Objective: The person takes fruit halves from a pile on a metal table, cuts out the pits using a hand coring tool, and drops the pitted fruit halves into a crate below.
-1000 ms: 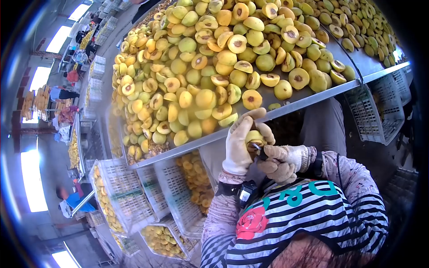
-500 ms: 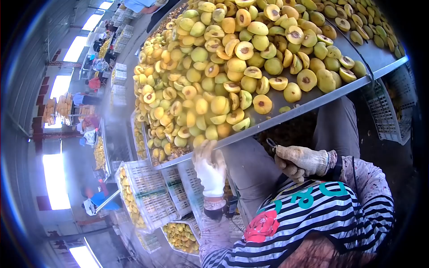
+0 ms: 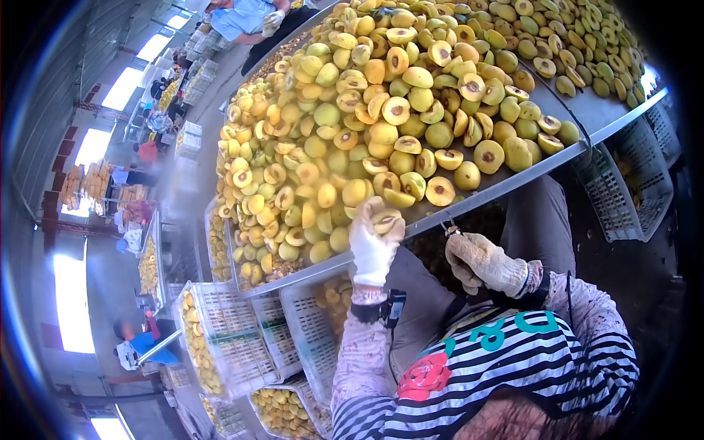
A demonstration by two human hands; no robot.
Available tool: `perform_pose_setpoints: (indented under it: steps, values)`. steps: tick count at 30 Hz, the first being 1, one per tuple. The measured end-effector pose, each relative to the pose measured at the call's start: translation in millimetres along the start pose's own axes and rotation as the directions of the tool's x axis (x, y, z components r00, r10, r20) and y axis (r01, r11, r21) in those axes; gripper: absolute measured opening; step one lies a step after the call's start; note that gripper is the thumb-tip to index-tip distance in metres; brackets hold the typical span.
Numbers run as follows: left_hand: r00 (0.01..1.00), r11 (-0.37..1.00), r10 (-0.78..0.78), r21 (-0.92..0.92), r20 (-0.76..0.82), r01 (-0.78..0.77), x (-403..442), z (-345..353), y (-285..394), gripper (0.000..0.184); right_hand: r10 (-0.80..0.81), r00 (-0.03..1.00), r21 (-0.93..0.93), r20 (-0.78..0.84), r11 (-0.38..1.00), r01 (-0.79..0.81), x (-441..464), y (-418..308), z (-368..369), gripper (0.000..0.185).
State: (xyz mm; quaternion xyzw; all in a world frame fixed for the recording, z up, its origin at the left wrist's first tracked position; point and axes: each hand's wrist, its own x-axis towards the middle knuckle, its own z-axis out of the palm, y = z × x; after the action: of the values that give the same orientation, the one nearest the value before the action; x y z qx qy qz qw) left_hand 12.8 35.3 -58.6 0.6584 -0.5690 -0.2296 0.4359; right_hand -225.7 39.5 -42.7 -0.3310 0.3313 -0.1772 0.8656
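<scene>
Cradling a yellow-green fruit piece (image 3: 386,220) at the near edge of a metal table (image 3: 612,110), the gloved left hand (image 3: 375,238) curls its fingers around it, while the gloved right hand (image 3: 480,260), apart and to its right, closes on a small metal tool (image 3: 452,230) whose end points up toward the table. From my distant post, I judge that the work rewards a light left-hand hold, since ripe flesh may bruise. I would leave the cut face clear of the fingertips and turn the tool's end away from the left hand wherever the two come close. A firm pinch should stop the tool twisting; its exact shape is too small for me to read.

Just beyond the left hand, halved fruit (image 3: 315,176) lies heaped, many cut faces showing brown centres. Below and left of that hand stand white slatted crates (image 3: 238,348); another crate (image 3: 612,198) stands right of the right hand. Past the pile, a person in light blue (image 3: 238,20) is at the far side. Well left of the left hand, I see more people (image 3: 152,348) and bright windows (image 3: 73,301).
</scene>
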Motion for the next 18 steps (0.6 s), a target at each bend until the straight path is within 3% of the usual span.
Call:
perform_pose_setpoints:
  steps: [2,5,9,10,12,13,16,17,18]
  values:
    - [1.000,0.988,0.026,-0.153,-0.013,-0.028,-18,-10,24,0.057,-0.036,0.999,-0.091,0.017,0.995,0.037,5,0,3,0.036]
    - [0.991,0.817,0.123,-0.573,0.059,-0.068,-48,-16,23,0.077,-0.103,0.982,-0.217,0.159,0.967,0.137,14,2,17,0.034]
    - [0.996,0.356,-0.001,-0.931,-0.088,-0.082,-58,1,31,0.082,0.033,0.944,-0.043,0.329,0.999,-0.020,18,14,35,0.036]
    - [0.999,0.180,-0.033,-0.983,-0.030,-0.023,-62,8,32,0.075,0.039,0.951,-0.086,0.306,0.996,-0.013,20,16,36,0.037]
    - [0.987,0.058,-0.148,-0.995,0.065,0.075,-60,3,42,0.068,0.043,0.966,-0.173,0.255,0.985,0.002,25,21,35,0.038]
    - [0.989,-0.100,-0.083,-0.989,0.119,0.110,-58,1,31,0.057,0.088,0.975,-0.370,0.203,0.929,-0.007,24,17,32,0.039]
    - [0.973,-0.046,-0.028,-0.973,0.229,0.228,-64,-10,12,0.056,0.054,0.995,-0.676,0.089,0.737,0.021,14,0,37,0.041]
    - [0.973,-0.086,-0.034,-0.971,0.227,0.224,-67,-9,8,0.047,0.110,0.993,-0.699,0.047,0.714,-0.046,9,-10,42,0.047]
    - [0.964,-0.035,-0.129,-0.973,0.231,0.228,-71,-9,7,0.039,0.095,0.995,-0.715,0.040,0.698,-0.038,10,-6,46,0.049]
